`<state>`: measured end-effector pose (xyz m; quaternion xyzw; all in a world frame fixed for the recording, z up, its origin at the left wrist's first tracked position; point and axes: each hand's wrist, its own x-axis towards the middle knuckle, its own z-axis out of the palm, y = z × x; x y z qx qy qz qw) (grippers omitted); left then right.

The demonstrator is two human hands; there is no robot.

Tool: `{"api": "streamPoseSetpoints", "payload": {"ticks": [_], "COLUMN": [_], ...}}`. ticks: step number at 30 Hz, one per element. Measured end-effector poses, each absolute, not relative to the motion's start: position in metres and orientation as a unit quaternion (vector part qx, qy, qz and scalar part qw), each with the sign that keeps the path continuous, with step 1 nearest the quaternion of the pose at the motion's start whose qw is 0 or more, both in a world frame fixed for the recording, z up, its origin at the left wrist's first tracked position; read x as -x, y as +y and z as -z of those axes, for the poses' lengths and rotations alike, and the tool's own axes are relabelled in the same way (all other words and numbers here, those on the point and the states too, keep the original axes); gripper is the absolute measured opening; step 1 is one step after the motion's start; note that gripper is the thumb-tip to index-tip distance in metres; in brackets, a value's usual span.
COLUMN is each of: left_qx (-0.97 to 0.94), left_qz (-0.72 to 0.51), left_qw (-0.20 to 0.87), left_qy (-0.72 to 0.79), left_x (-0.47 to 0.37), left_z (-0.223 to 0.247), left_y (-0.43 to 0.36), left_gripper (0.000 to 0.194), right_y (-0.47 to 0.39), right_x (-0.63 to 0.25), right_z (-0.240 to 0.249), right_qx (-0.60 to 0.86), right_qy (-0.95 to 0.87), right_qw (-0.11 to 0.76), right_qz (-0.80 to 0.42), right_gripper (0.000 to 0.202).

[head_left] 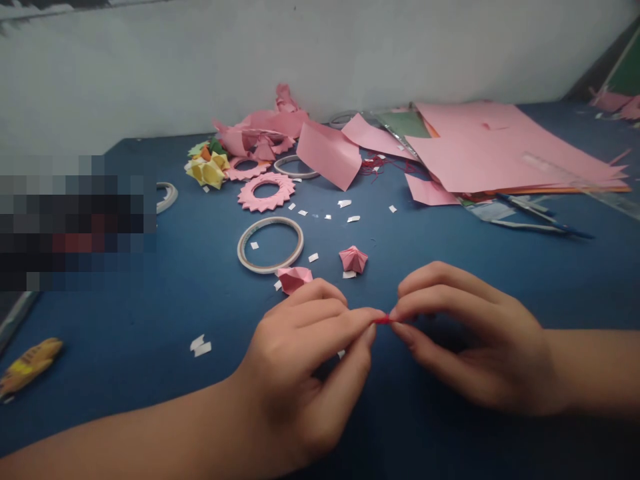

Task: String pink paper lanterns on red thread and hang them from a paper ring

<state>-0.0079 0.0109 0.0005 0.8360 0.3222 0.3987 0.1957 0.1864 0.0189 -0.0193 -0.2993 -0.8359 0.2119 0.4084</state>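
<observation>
Between both hands is a small red strand (383, 320) that looks like thread; most of it is hidden by fingertips. My left hand (310, 360) pinches its left end between thumb and index finger. Thumb and fingertips of my right hand (465, 340) close on the right end. Just beyond the left knuckles lies a folded pink paper piece (294, 279), partly covered by that hand. A pink folded paper star shape (353, 260) sits on the blue table (150, 320), ahead of the gap between the hands.
A roll of double-sided tape (240, 248) lies ahead. Farther back are pink paper rings (245, 198), a yellow paper flower (207, 172), red threads (375, 165) and pink sheets (500, 150). Blue-handled scissors (550, 227) rest at right, a yellow object (33, 367) at left. White scraps are scattered.
</observation>
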Motion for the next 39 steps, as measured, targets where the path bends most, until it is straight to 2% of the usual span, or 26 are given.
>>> {"api": "streamPoseSetpoints", "payload": {"ticks": [4, 14, 26, 39], "left_qx": [-0.827, -0.754, -0.743, -0.745], "left_qz": [-0.397, -0.364, -0.386, -0.332], "left_qw": [0.213, 0.366, 0.36, 0.405], "left_qy": [0.335, 0.406, 0.411, 0.414], "left_x": [0.0059, 0.0046, 0.0053, 0.0077], "left_z": [-0.0014, 0.0004, -0.0014, 0.0023], "left_y": [0.0108, 0.0099, 0.011, 0.005], "left_gripper": [0.018, 0.016, 0.016, 0.017], "right_y": [0.0181, 0.0184, 0.0183, 0.02], "right_x": [-0.1858, -0.1849, -0.1856, -0.185], "right_z": [0.0196, 0.0198, 0.0202, 0.0189], "right_qx": [0.302, 0.294, 0.307, 0.292], "right_qy": [-0.833, -0.841, -0.832, -0.836], "right_qw": [0.409, 0.404, 0.408, 0.396], "right_qz": [-0.217, -0.208, -0.217, -0.243], "right_gripper": [0.01, 0.013, 0.011, 0.009]}}
